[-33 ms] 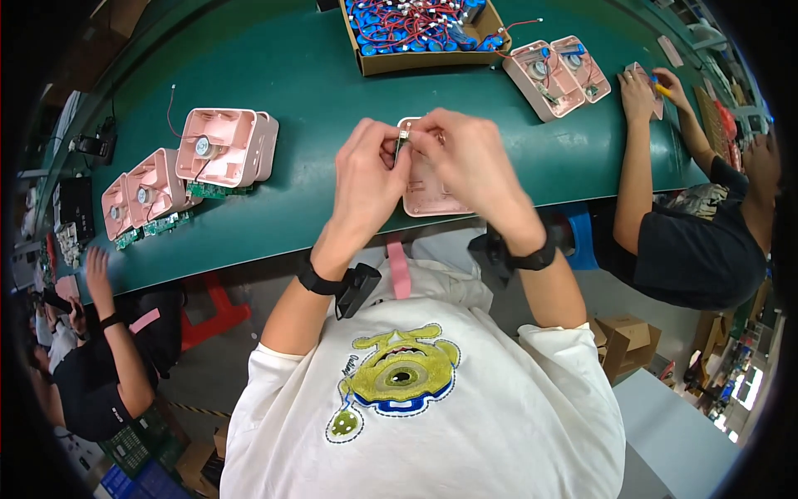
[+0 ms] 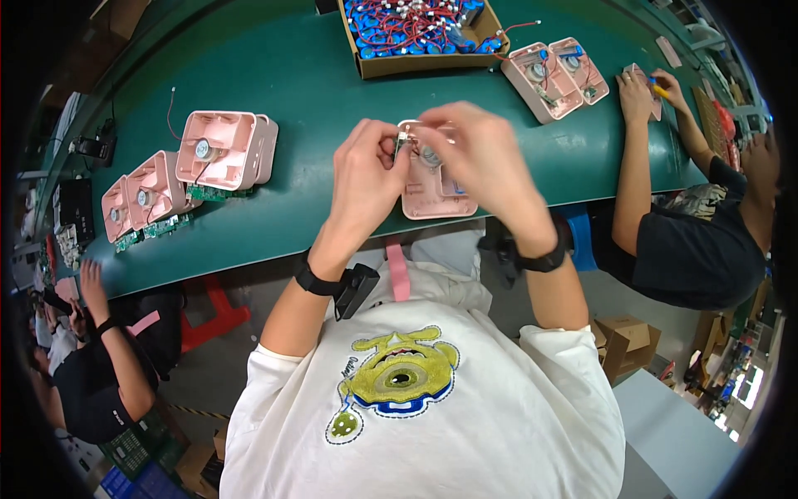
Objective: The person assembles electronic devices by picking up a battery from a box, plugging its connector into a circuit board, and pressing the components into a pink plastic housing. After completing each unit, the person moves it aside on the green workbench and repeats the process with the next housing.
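Note:
A pink plastic housing (image 2: pixel 432 205) lies in front of me near the table's front edge, with a round silvery part (image 2: pixel 430 155) and a bit of blue inside. At its far left corner my left hand (image 2: pixel 366 166) is closed in a pinch on a small circuit board (image 2: pixel 401 143) with a white connector (image 2: pixel 403 135). My right hand (image 2: pixel 478 154) hovers over the housing's right side, close to the connector. Motion smears its fingers, so whether it holds anything is unclear. Both hands hide much of the housing.
On the green table (image 2: pixel 307 150), a cardboard box (image 2: pixel 432 63) of blue cells with red wires stands at the back. Pink housings (image 2: pixel 264 150) with green boards (image 2: pixel 220 195) sit left; more housings (image 2: pixel 540 79) sit right. Co-workers' hands (image 2: pixel 638 96) show right and left.
My right hand has drawn slightly right, away from the white connector, uncovering the round part in the housing. My left hand stays nearly in place.

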Motion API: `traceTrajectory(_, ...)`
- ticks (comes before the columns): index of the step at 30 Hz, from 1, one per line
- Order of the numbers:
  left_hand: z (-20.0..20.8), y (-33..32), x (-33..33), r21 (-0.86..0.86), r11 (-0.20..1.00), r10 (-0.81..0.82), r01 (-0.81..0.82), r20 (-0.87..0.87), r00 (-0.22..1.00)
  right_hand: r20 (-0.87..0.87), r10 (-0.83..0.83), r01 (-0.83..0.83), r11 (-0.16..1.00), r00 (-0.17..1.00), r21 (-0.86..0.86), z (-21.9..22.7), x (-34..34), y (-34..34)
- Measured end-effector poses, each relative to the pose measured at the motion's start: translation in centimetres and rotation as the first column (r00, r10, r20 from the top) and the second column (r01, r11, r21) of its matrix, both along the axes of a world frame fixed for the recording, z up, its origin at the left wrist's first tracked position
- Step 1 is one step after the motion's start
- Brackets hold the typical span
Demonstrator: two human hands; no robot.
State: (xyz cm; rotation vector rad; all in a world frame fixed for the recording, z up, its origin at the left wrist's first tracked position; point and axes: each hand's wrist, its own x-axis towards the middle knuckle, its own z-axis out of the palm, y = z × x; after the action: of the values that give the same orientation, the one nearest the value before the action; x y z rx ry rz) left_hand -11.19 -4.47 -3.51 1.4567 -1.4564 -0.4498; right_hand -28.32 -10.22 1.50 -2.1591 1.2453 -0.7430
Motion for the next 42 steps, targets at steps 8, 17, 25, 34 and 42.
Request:
traceTrajectory(8,0.8,-3.3,1.0,0.120,0.985,-0.130,0.128,0.010,0.991,-0.323,0.060,-0.097,0.991,0.945,-0.098,-1.7,-3.8,0.0)
traceTrajectory(17,2.8,-1.9,0.0,0.364,0.919,-0.115,0.152,-0.119,0.986,-0.332,-0.159,0.127,0.985,0.930,-0.117,-3.7,-1.4,2.0)
traceTrajectory(25,1.2,4.4,-0.3,0.320,0.921,-0.188,0.224,-0.142,0.972,-0.234,-0.138,0.088,0.973,0.963,-0.214,-3.1,-0.9,2.3)
traceTrajectory(34,1.3,4.4,-0.9,0.212,0.961,-0.190,0.179,0.032,0.981,-0.285,-0.259,0.227,0.964,0.923,-0.141,-4.4,-0.5,4.1)
traceTrajectory(42,0.6,4.3,-1.5,0.152,0.961,-0.236,0.232,0.012,0.972,-0.223,-0.245,0.213,0.964,0.944,-0.159,-4.0,-0.8,5.0)
